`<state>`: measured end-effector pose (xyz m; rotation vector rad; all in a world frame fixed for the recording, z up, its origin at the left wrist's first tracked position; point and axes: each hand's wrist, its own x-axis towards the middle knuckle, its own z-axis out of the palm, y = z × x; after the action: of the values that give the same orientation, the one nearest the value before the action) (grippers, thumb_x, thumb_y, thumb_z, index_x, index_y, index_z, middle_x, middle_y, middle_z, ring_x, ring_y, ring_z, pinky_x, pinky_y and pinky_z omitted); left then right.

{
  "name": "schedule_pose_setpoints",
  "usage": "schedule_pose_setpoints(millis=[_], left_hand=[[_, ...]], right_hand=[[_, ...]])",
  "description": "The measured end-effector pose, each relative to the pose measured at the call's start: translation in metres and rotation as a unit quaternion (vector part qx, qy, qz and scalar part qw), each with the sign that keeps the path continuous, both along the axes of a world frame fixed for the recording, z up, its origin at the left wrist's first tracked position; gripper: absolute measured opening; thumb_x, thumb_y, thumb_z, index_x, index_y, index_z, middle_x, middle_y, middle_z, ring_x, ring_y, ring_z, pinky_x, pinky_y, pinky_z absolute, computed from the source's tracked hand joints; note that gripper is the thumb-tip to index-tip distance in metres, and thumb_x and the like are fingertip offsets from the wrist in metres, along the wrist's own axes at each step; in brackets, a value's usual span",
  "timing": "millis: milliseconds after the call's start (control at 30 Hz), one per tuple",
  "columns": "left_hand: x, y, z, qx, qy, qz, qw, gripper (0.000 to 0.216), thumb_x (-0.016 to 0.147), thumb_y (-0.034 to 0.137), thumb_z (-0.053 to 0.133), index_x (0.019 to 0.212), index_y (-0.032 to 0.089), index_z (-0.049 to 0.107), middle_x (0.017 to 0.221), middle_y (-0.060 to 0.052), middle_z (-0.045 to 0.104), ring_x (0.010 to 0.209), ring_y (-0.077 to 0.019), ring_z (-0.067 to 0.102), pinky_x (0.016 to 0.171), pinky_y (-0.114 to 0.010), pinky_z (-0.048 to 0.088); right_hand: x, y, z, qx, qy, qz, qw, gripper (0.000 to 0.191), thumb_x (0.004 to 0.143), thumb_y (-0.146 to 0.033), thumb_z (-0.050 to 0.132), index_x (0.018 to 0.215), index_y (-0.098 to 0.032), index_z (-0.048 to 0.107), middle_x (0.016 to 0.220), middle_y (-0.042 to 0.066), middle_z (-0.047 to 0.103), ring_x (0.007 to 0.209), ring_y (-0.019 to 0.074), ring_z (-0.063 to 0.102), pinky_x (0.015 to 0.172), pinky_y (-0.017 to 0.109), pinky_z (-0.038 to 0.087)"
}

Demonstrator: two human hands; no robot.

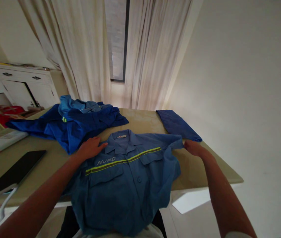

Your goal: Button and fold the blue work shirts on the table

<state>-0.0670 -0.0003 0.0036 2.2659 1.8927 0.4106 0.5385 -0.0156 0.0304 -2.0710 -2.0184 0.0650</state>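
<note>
A blue work shirt [130,168] lies front up at the near edge of the table, its lower part hanging over the edge toward me. It has a collar, chest pockets, a yellow-green stripe and pale letters on one side. My left hand [90,148] rests on the shirt's left shoulder beside the collar, fingers stretched out. At the other side my right hand [193,147] is closed on the end of the shirt's sleeve, which is drawn out to the right. The sleeve on the left is mostly hidden by my left arm.
A heap of blue clothes [81,120] lies at the back left of the table [142,117]. A folded dark blue garment [177,124] sits at the back right. On the left are a black tablet-like device [16,170], a white cable [4,206] and a white device [3,143].
</note>
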Motion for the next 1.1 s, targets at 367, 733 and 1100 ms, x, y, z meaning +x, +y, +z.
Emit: schedule_pose_setpoints(millis=[367, 733, 1100], left_hand=[[0.072, 0.002, 0.034, -0.027, -0.328, -0.171, 0.929, 0.061, 0.078, 0.051, 0.077, 0.126, 0.017, 0.063, 0.117, -0.009, 0.073, 0.093, -0.0233, 0.069, 0.085, -0.037, 0.058], [0.044, 0.010, 0.032, 0.120, -0.261, -0.057, 0.956, 0.050, 0.085, 0.064, 0.060, 0.100, 0.019, 0.078, 0.100, -0.009, 0.076, 0.088, -0.0253, 0.067, 0.083, -0.037, 0.055], [0.061, 0.003, 0.048, 0.113, -0.359, -0.120, 0.919, 0.051, 0.100, 0.057, 0.046, 0.126, 0.018, 0.068, 0.104, -0.008, 0.075, 0.095, -0.0239, 0.070, 0.088, -0.037, 0.057]], right_hand=[[-0.159, 0.074, -0.010, 0.027, 0.185, 0.274, 0.943, 0.048, 0.092, -0.048, 0.073, 0.131, -0.020, 0.070, 0.138, 0.016, 0.068, 0.126, 0.0322, 0.065, 0.113, 0.049, 0.048], [-0.262, 0.115, -0.026, -0.067, 0.320, 0.354, 0.876, 0.051, 0.082, -0.055, 0.082, 0.115, -0.017, 0.073, 0.079, 0.000, 0.066, 0.075, 0.0171, 0.061, 0.070, 0.028, 0.048], [-0.225, 0.055, 0.039, -0.202, 0.419, 0.355, 0.811, 0.057, 0.078, -0.066, 0.082, 0.105, -0.019, 0.069, 0.081, -0.001, 0.067, 0.071, 0.0147, 0.059, 0.064, 0.025, 0.046]])
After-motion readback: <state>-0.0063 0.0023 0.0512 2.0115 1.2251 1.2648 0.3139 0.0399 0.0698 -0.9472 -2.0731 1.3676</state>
